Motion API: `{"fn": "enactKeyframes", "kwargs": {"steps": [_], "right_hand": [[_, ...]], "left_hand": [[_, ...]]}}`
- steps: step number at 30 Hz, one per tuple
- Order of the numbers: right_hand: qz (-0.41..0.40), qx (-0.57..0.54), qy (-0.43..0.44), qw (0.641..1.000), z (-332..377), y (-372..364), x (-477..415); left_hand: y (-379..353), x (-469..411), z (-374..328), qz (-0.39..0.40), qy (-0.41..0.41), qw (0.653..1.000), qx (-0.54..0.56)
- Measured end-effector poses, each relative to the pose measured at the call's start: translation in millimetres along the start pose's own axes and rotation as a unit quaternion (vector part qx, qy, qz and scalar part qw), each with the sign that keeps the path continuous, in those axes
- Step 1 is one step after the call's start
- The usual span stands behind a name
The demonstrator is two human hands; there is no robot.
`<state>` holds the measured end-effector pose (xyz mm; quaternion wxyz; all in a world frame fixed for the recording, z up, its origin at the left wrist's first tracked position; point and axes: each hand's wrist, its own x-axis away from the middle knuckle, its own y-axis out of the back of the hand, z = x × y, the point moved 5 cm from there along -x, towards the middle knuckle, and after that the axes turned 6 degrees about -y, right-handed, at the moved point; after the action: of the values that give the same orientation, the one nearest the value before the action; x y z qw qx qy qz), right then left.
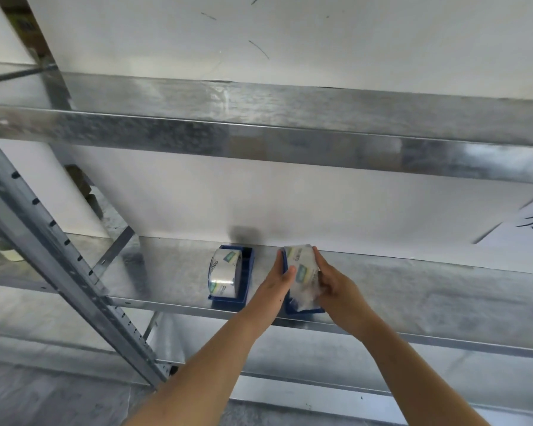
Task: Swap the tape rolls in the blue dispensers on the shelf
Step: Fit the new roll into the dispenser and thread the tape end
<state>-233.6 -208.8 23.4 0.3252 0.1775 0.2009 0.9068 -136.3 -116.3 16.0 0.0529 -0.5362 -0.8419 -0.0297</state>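
Two blue dispensers stand side by side on the middle metal shelf [413,290]. The left dispenser [243,278] holds a clear tape roll [225,273] standing on edge, untouched. The right dispenser [305,309] is mostly hidden by my hands. My left hand [279,279] grips that dispenser's left side wall, thumb over the rim. My right hand [333,282] grips the second clear tape roll [302,278] from the right, with the roll blurred and sitting in or just above the right dispenser.
An upper metal shelf [259,139] overhangs the work area. A perforated upright post [59,250] slants down at the left. A white wall panel sits behind the shelf, with a paper sign [530,222] at the right. Lower shelves lie below.
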Motion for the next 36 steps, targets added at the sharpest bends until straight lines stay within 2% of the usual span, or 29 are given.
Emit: {"fn": "enactKeyframes", "kwargs": {"steps": [7, 16, 25, 30, 33, 36], "right_hand": [[0.004, 0.003, 0.053, 0.999, 9.4, -5.9, 19.4], [0.007, 0.057, 0.107, 0.993, 12.6, -10.1, 35.1], [-0.015, 0.101, 0.178, 0.979, 13.5, -20.2, 38.7], [-0.076, 0.046, 0.187, 0.978, 12.6, -16.6, 40.2], [-0.097, 0.012, 0.176, 0.979, 12.6, -15.1, 43.7], [-0.110, 0.007, 0.176, 0.978, 13.1, -15.6, 47.0]], "left_hand": [[-3.4, 2.6, 4.3, -0.024, -0.021, 0.990, 0.135], [-5.7, 15.1, 13.4, 0.002, -0.017, 0.979, 0.204], [-2.8, 21.5, 25.3, 0.009, -0.017, 0.979, 0.203], [-1.9, 24.1, 23.8, 0.017, -0.025, 0.978, 0.209], [-3.0, 25.9, 23.6, 0.047, -0.037, 0.978, 0.200], [-4.5, 25.3, 28.6, 0.066, -0.031, 0.986, 0.150]]}}
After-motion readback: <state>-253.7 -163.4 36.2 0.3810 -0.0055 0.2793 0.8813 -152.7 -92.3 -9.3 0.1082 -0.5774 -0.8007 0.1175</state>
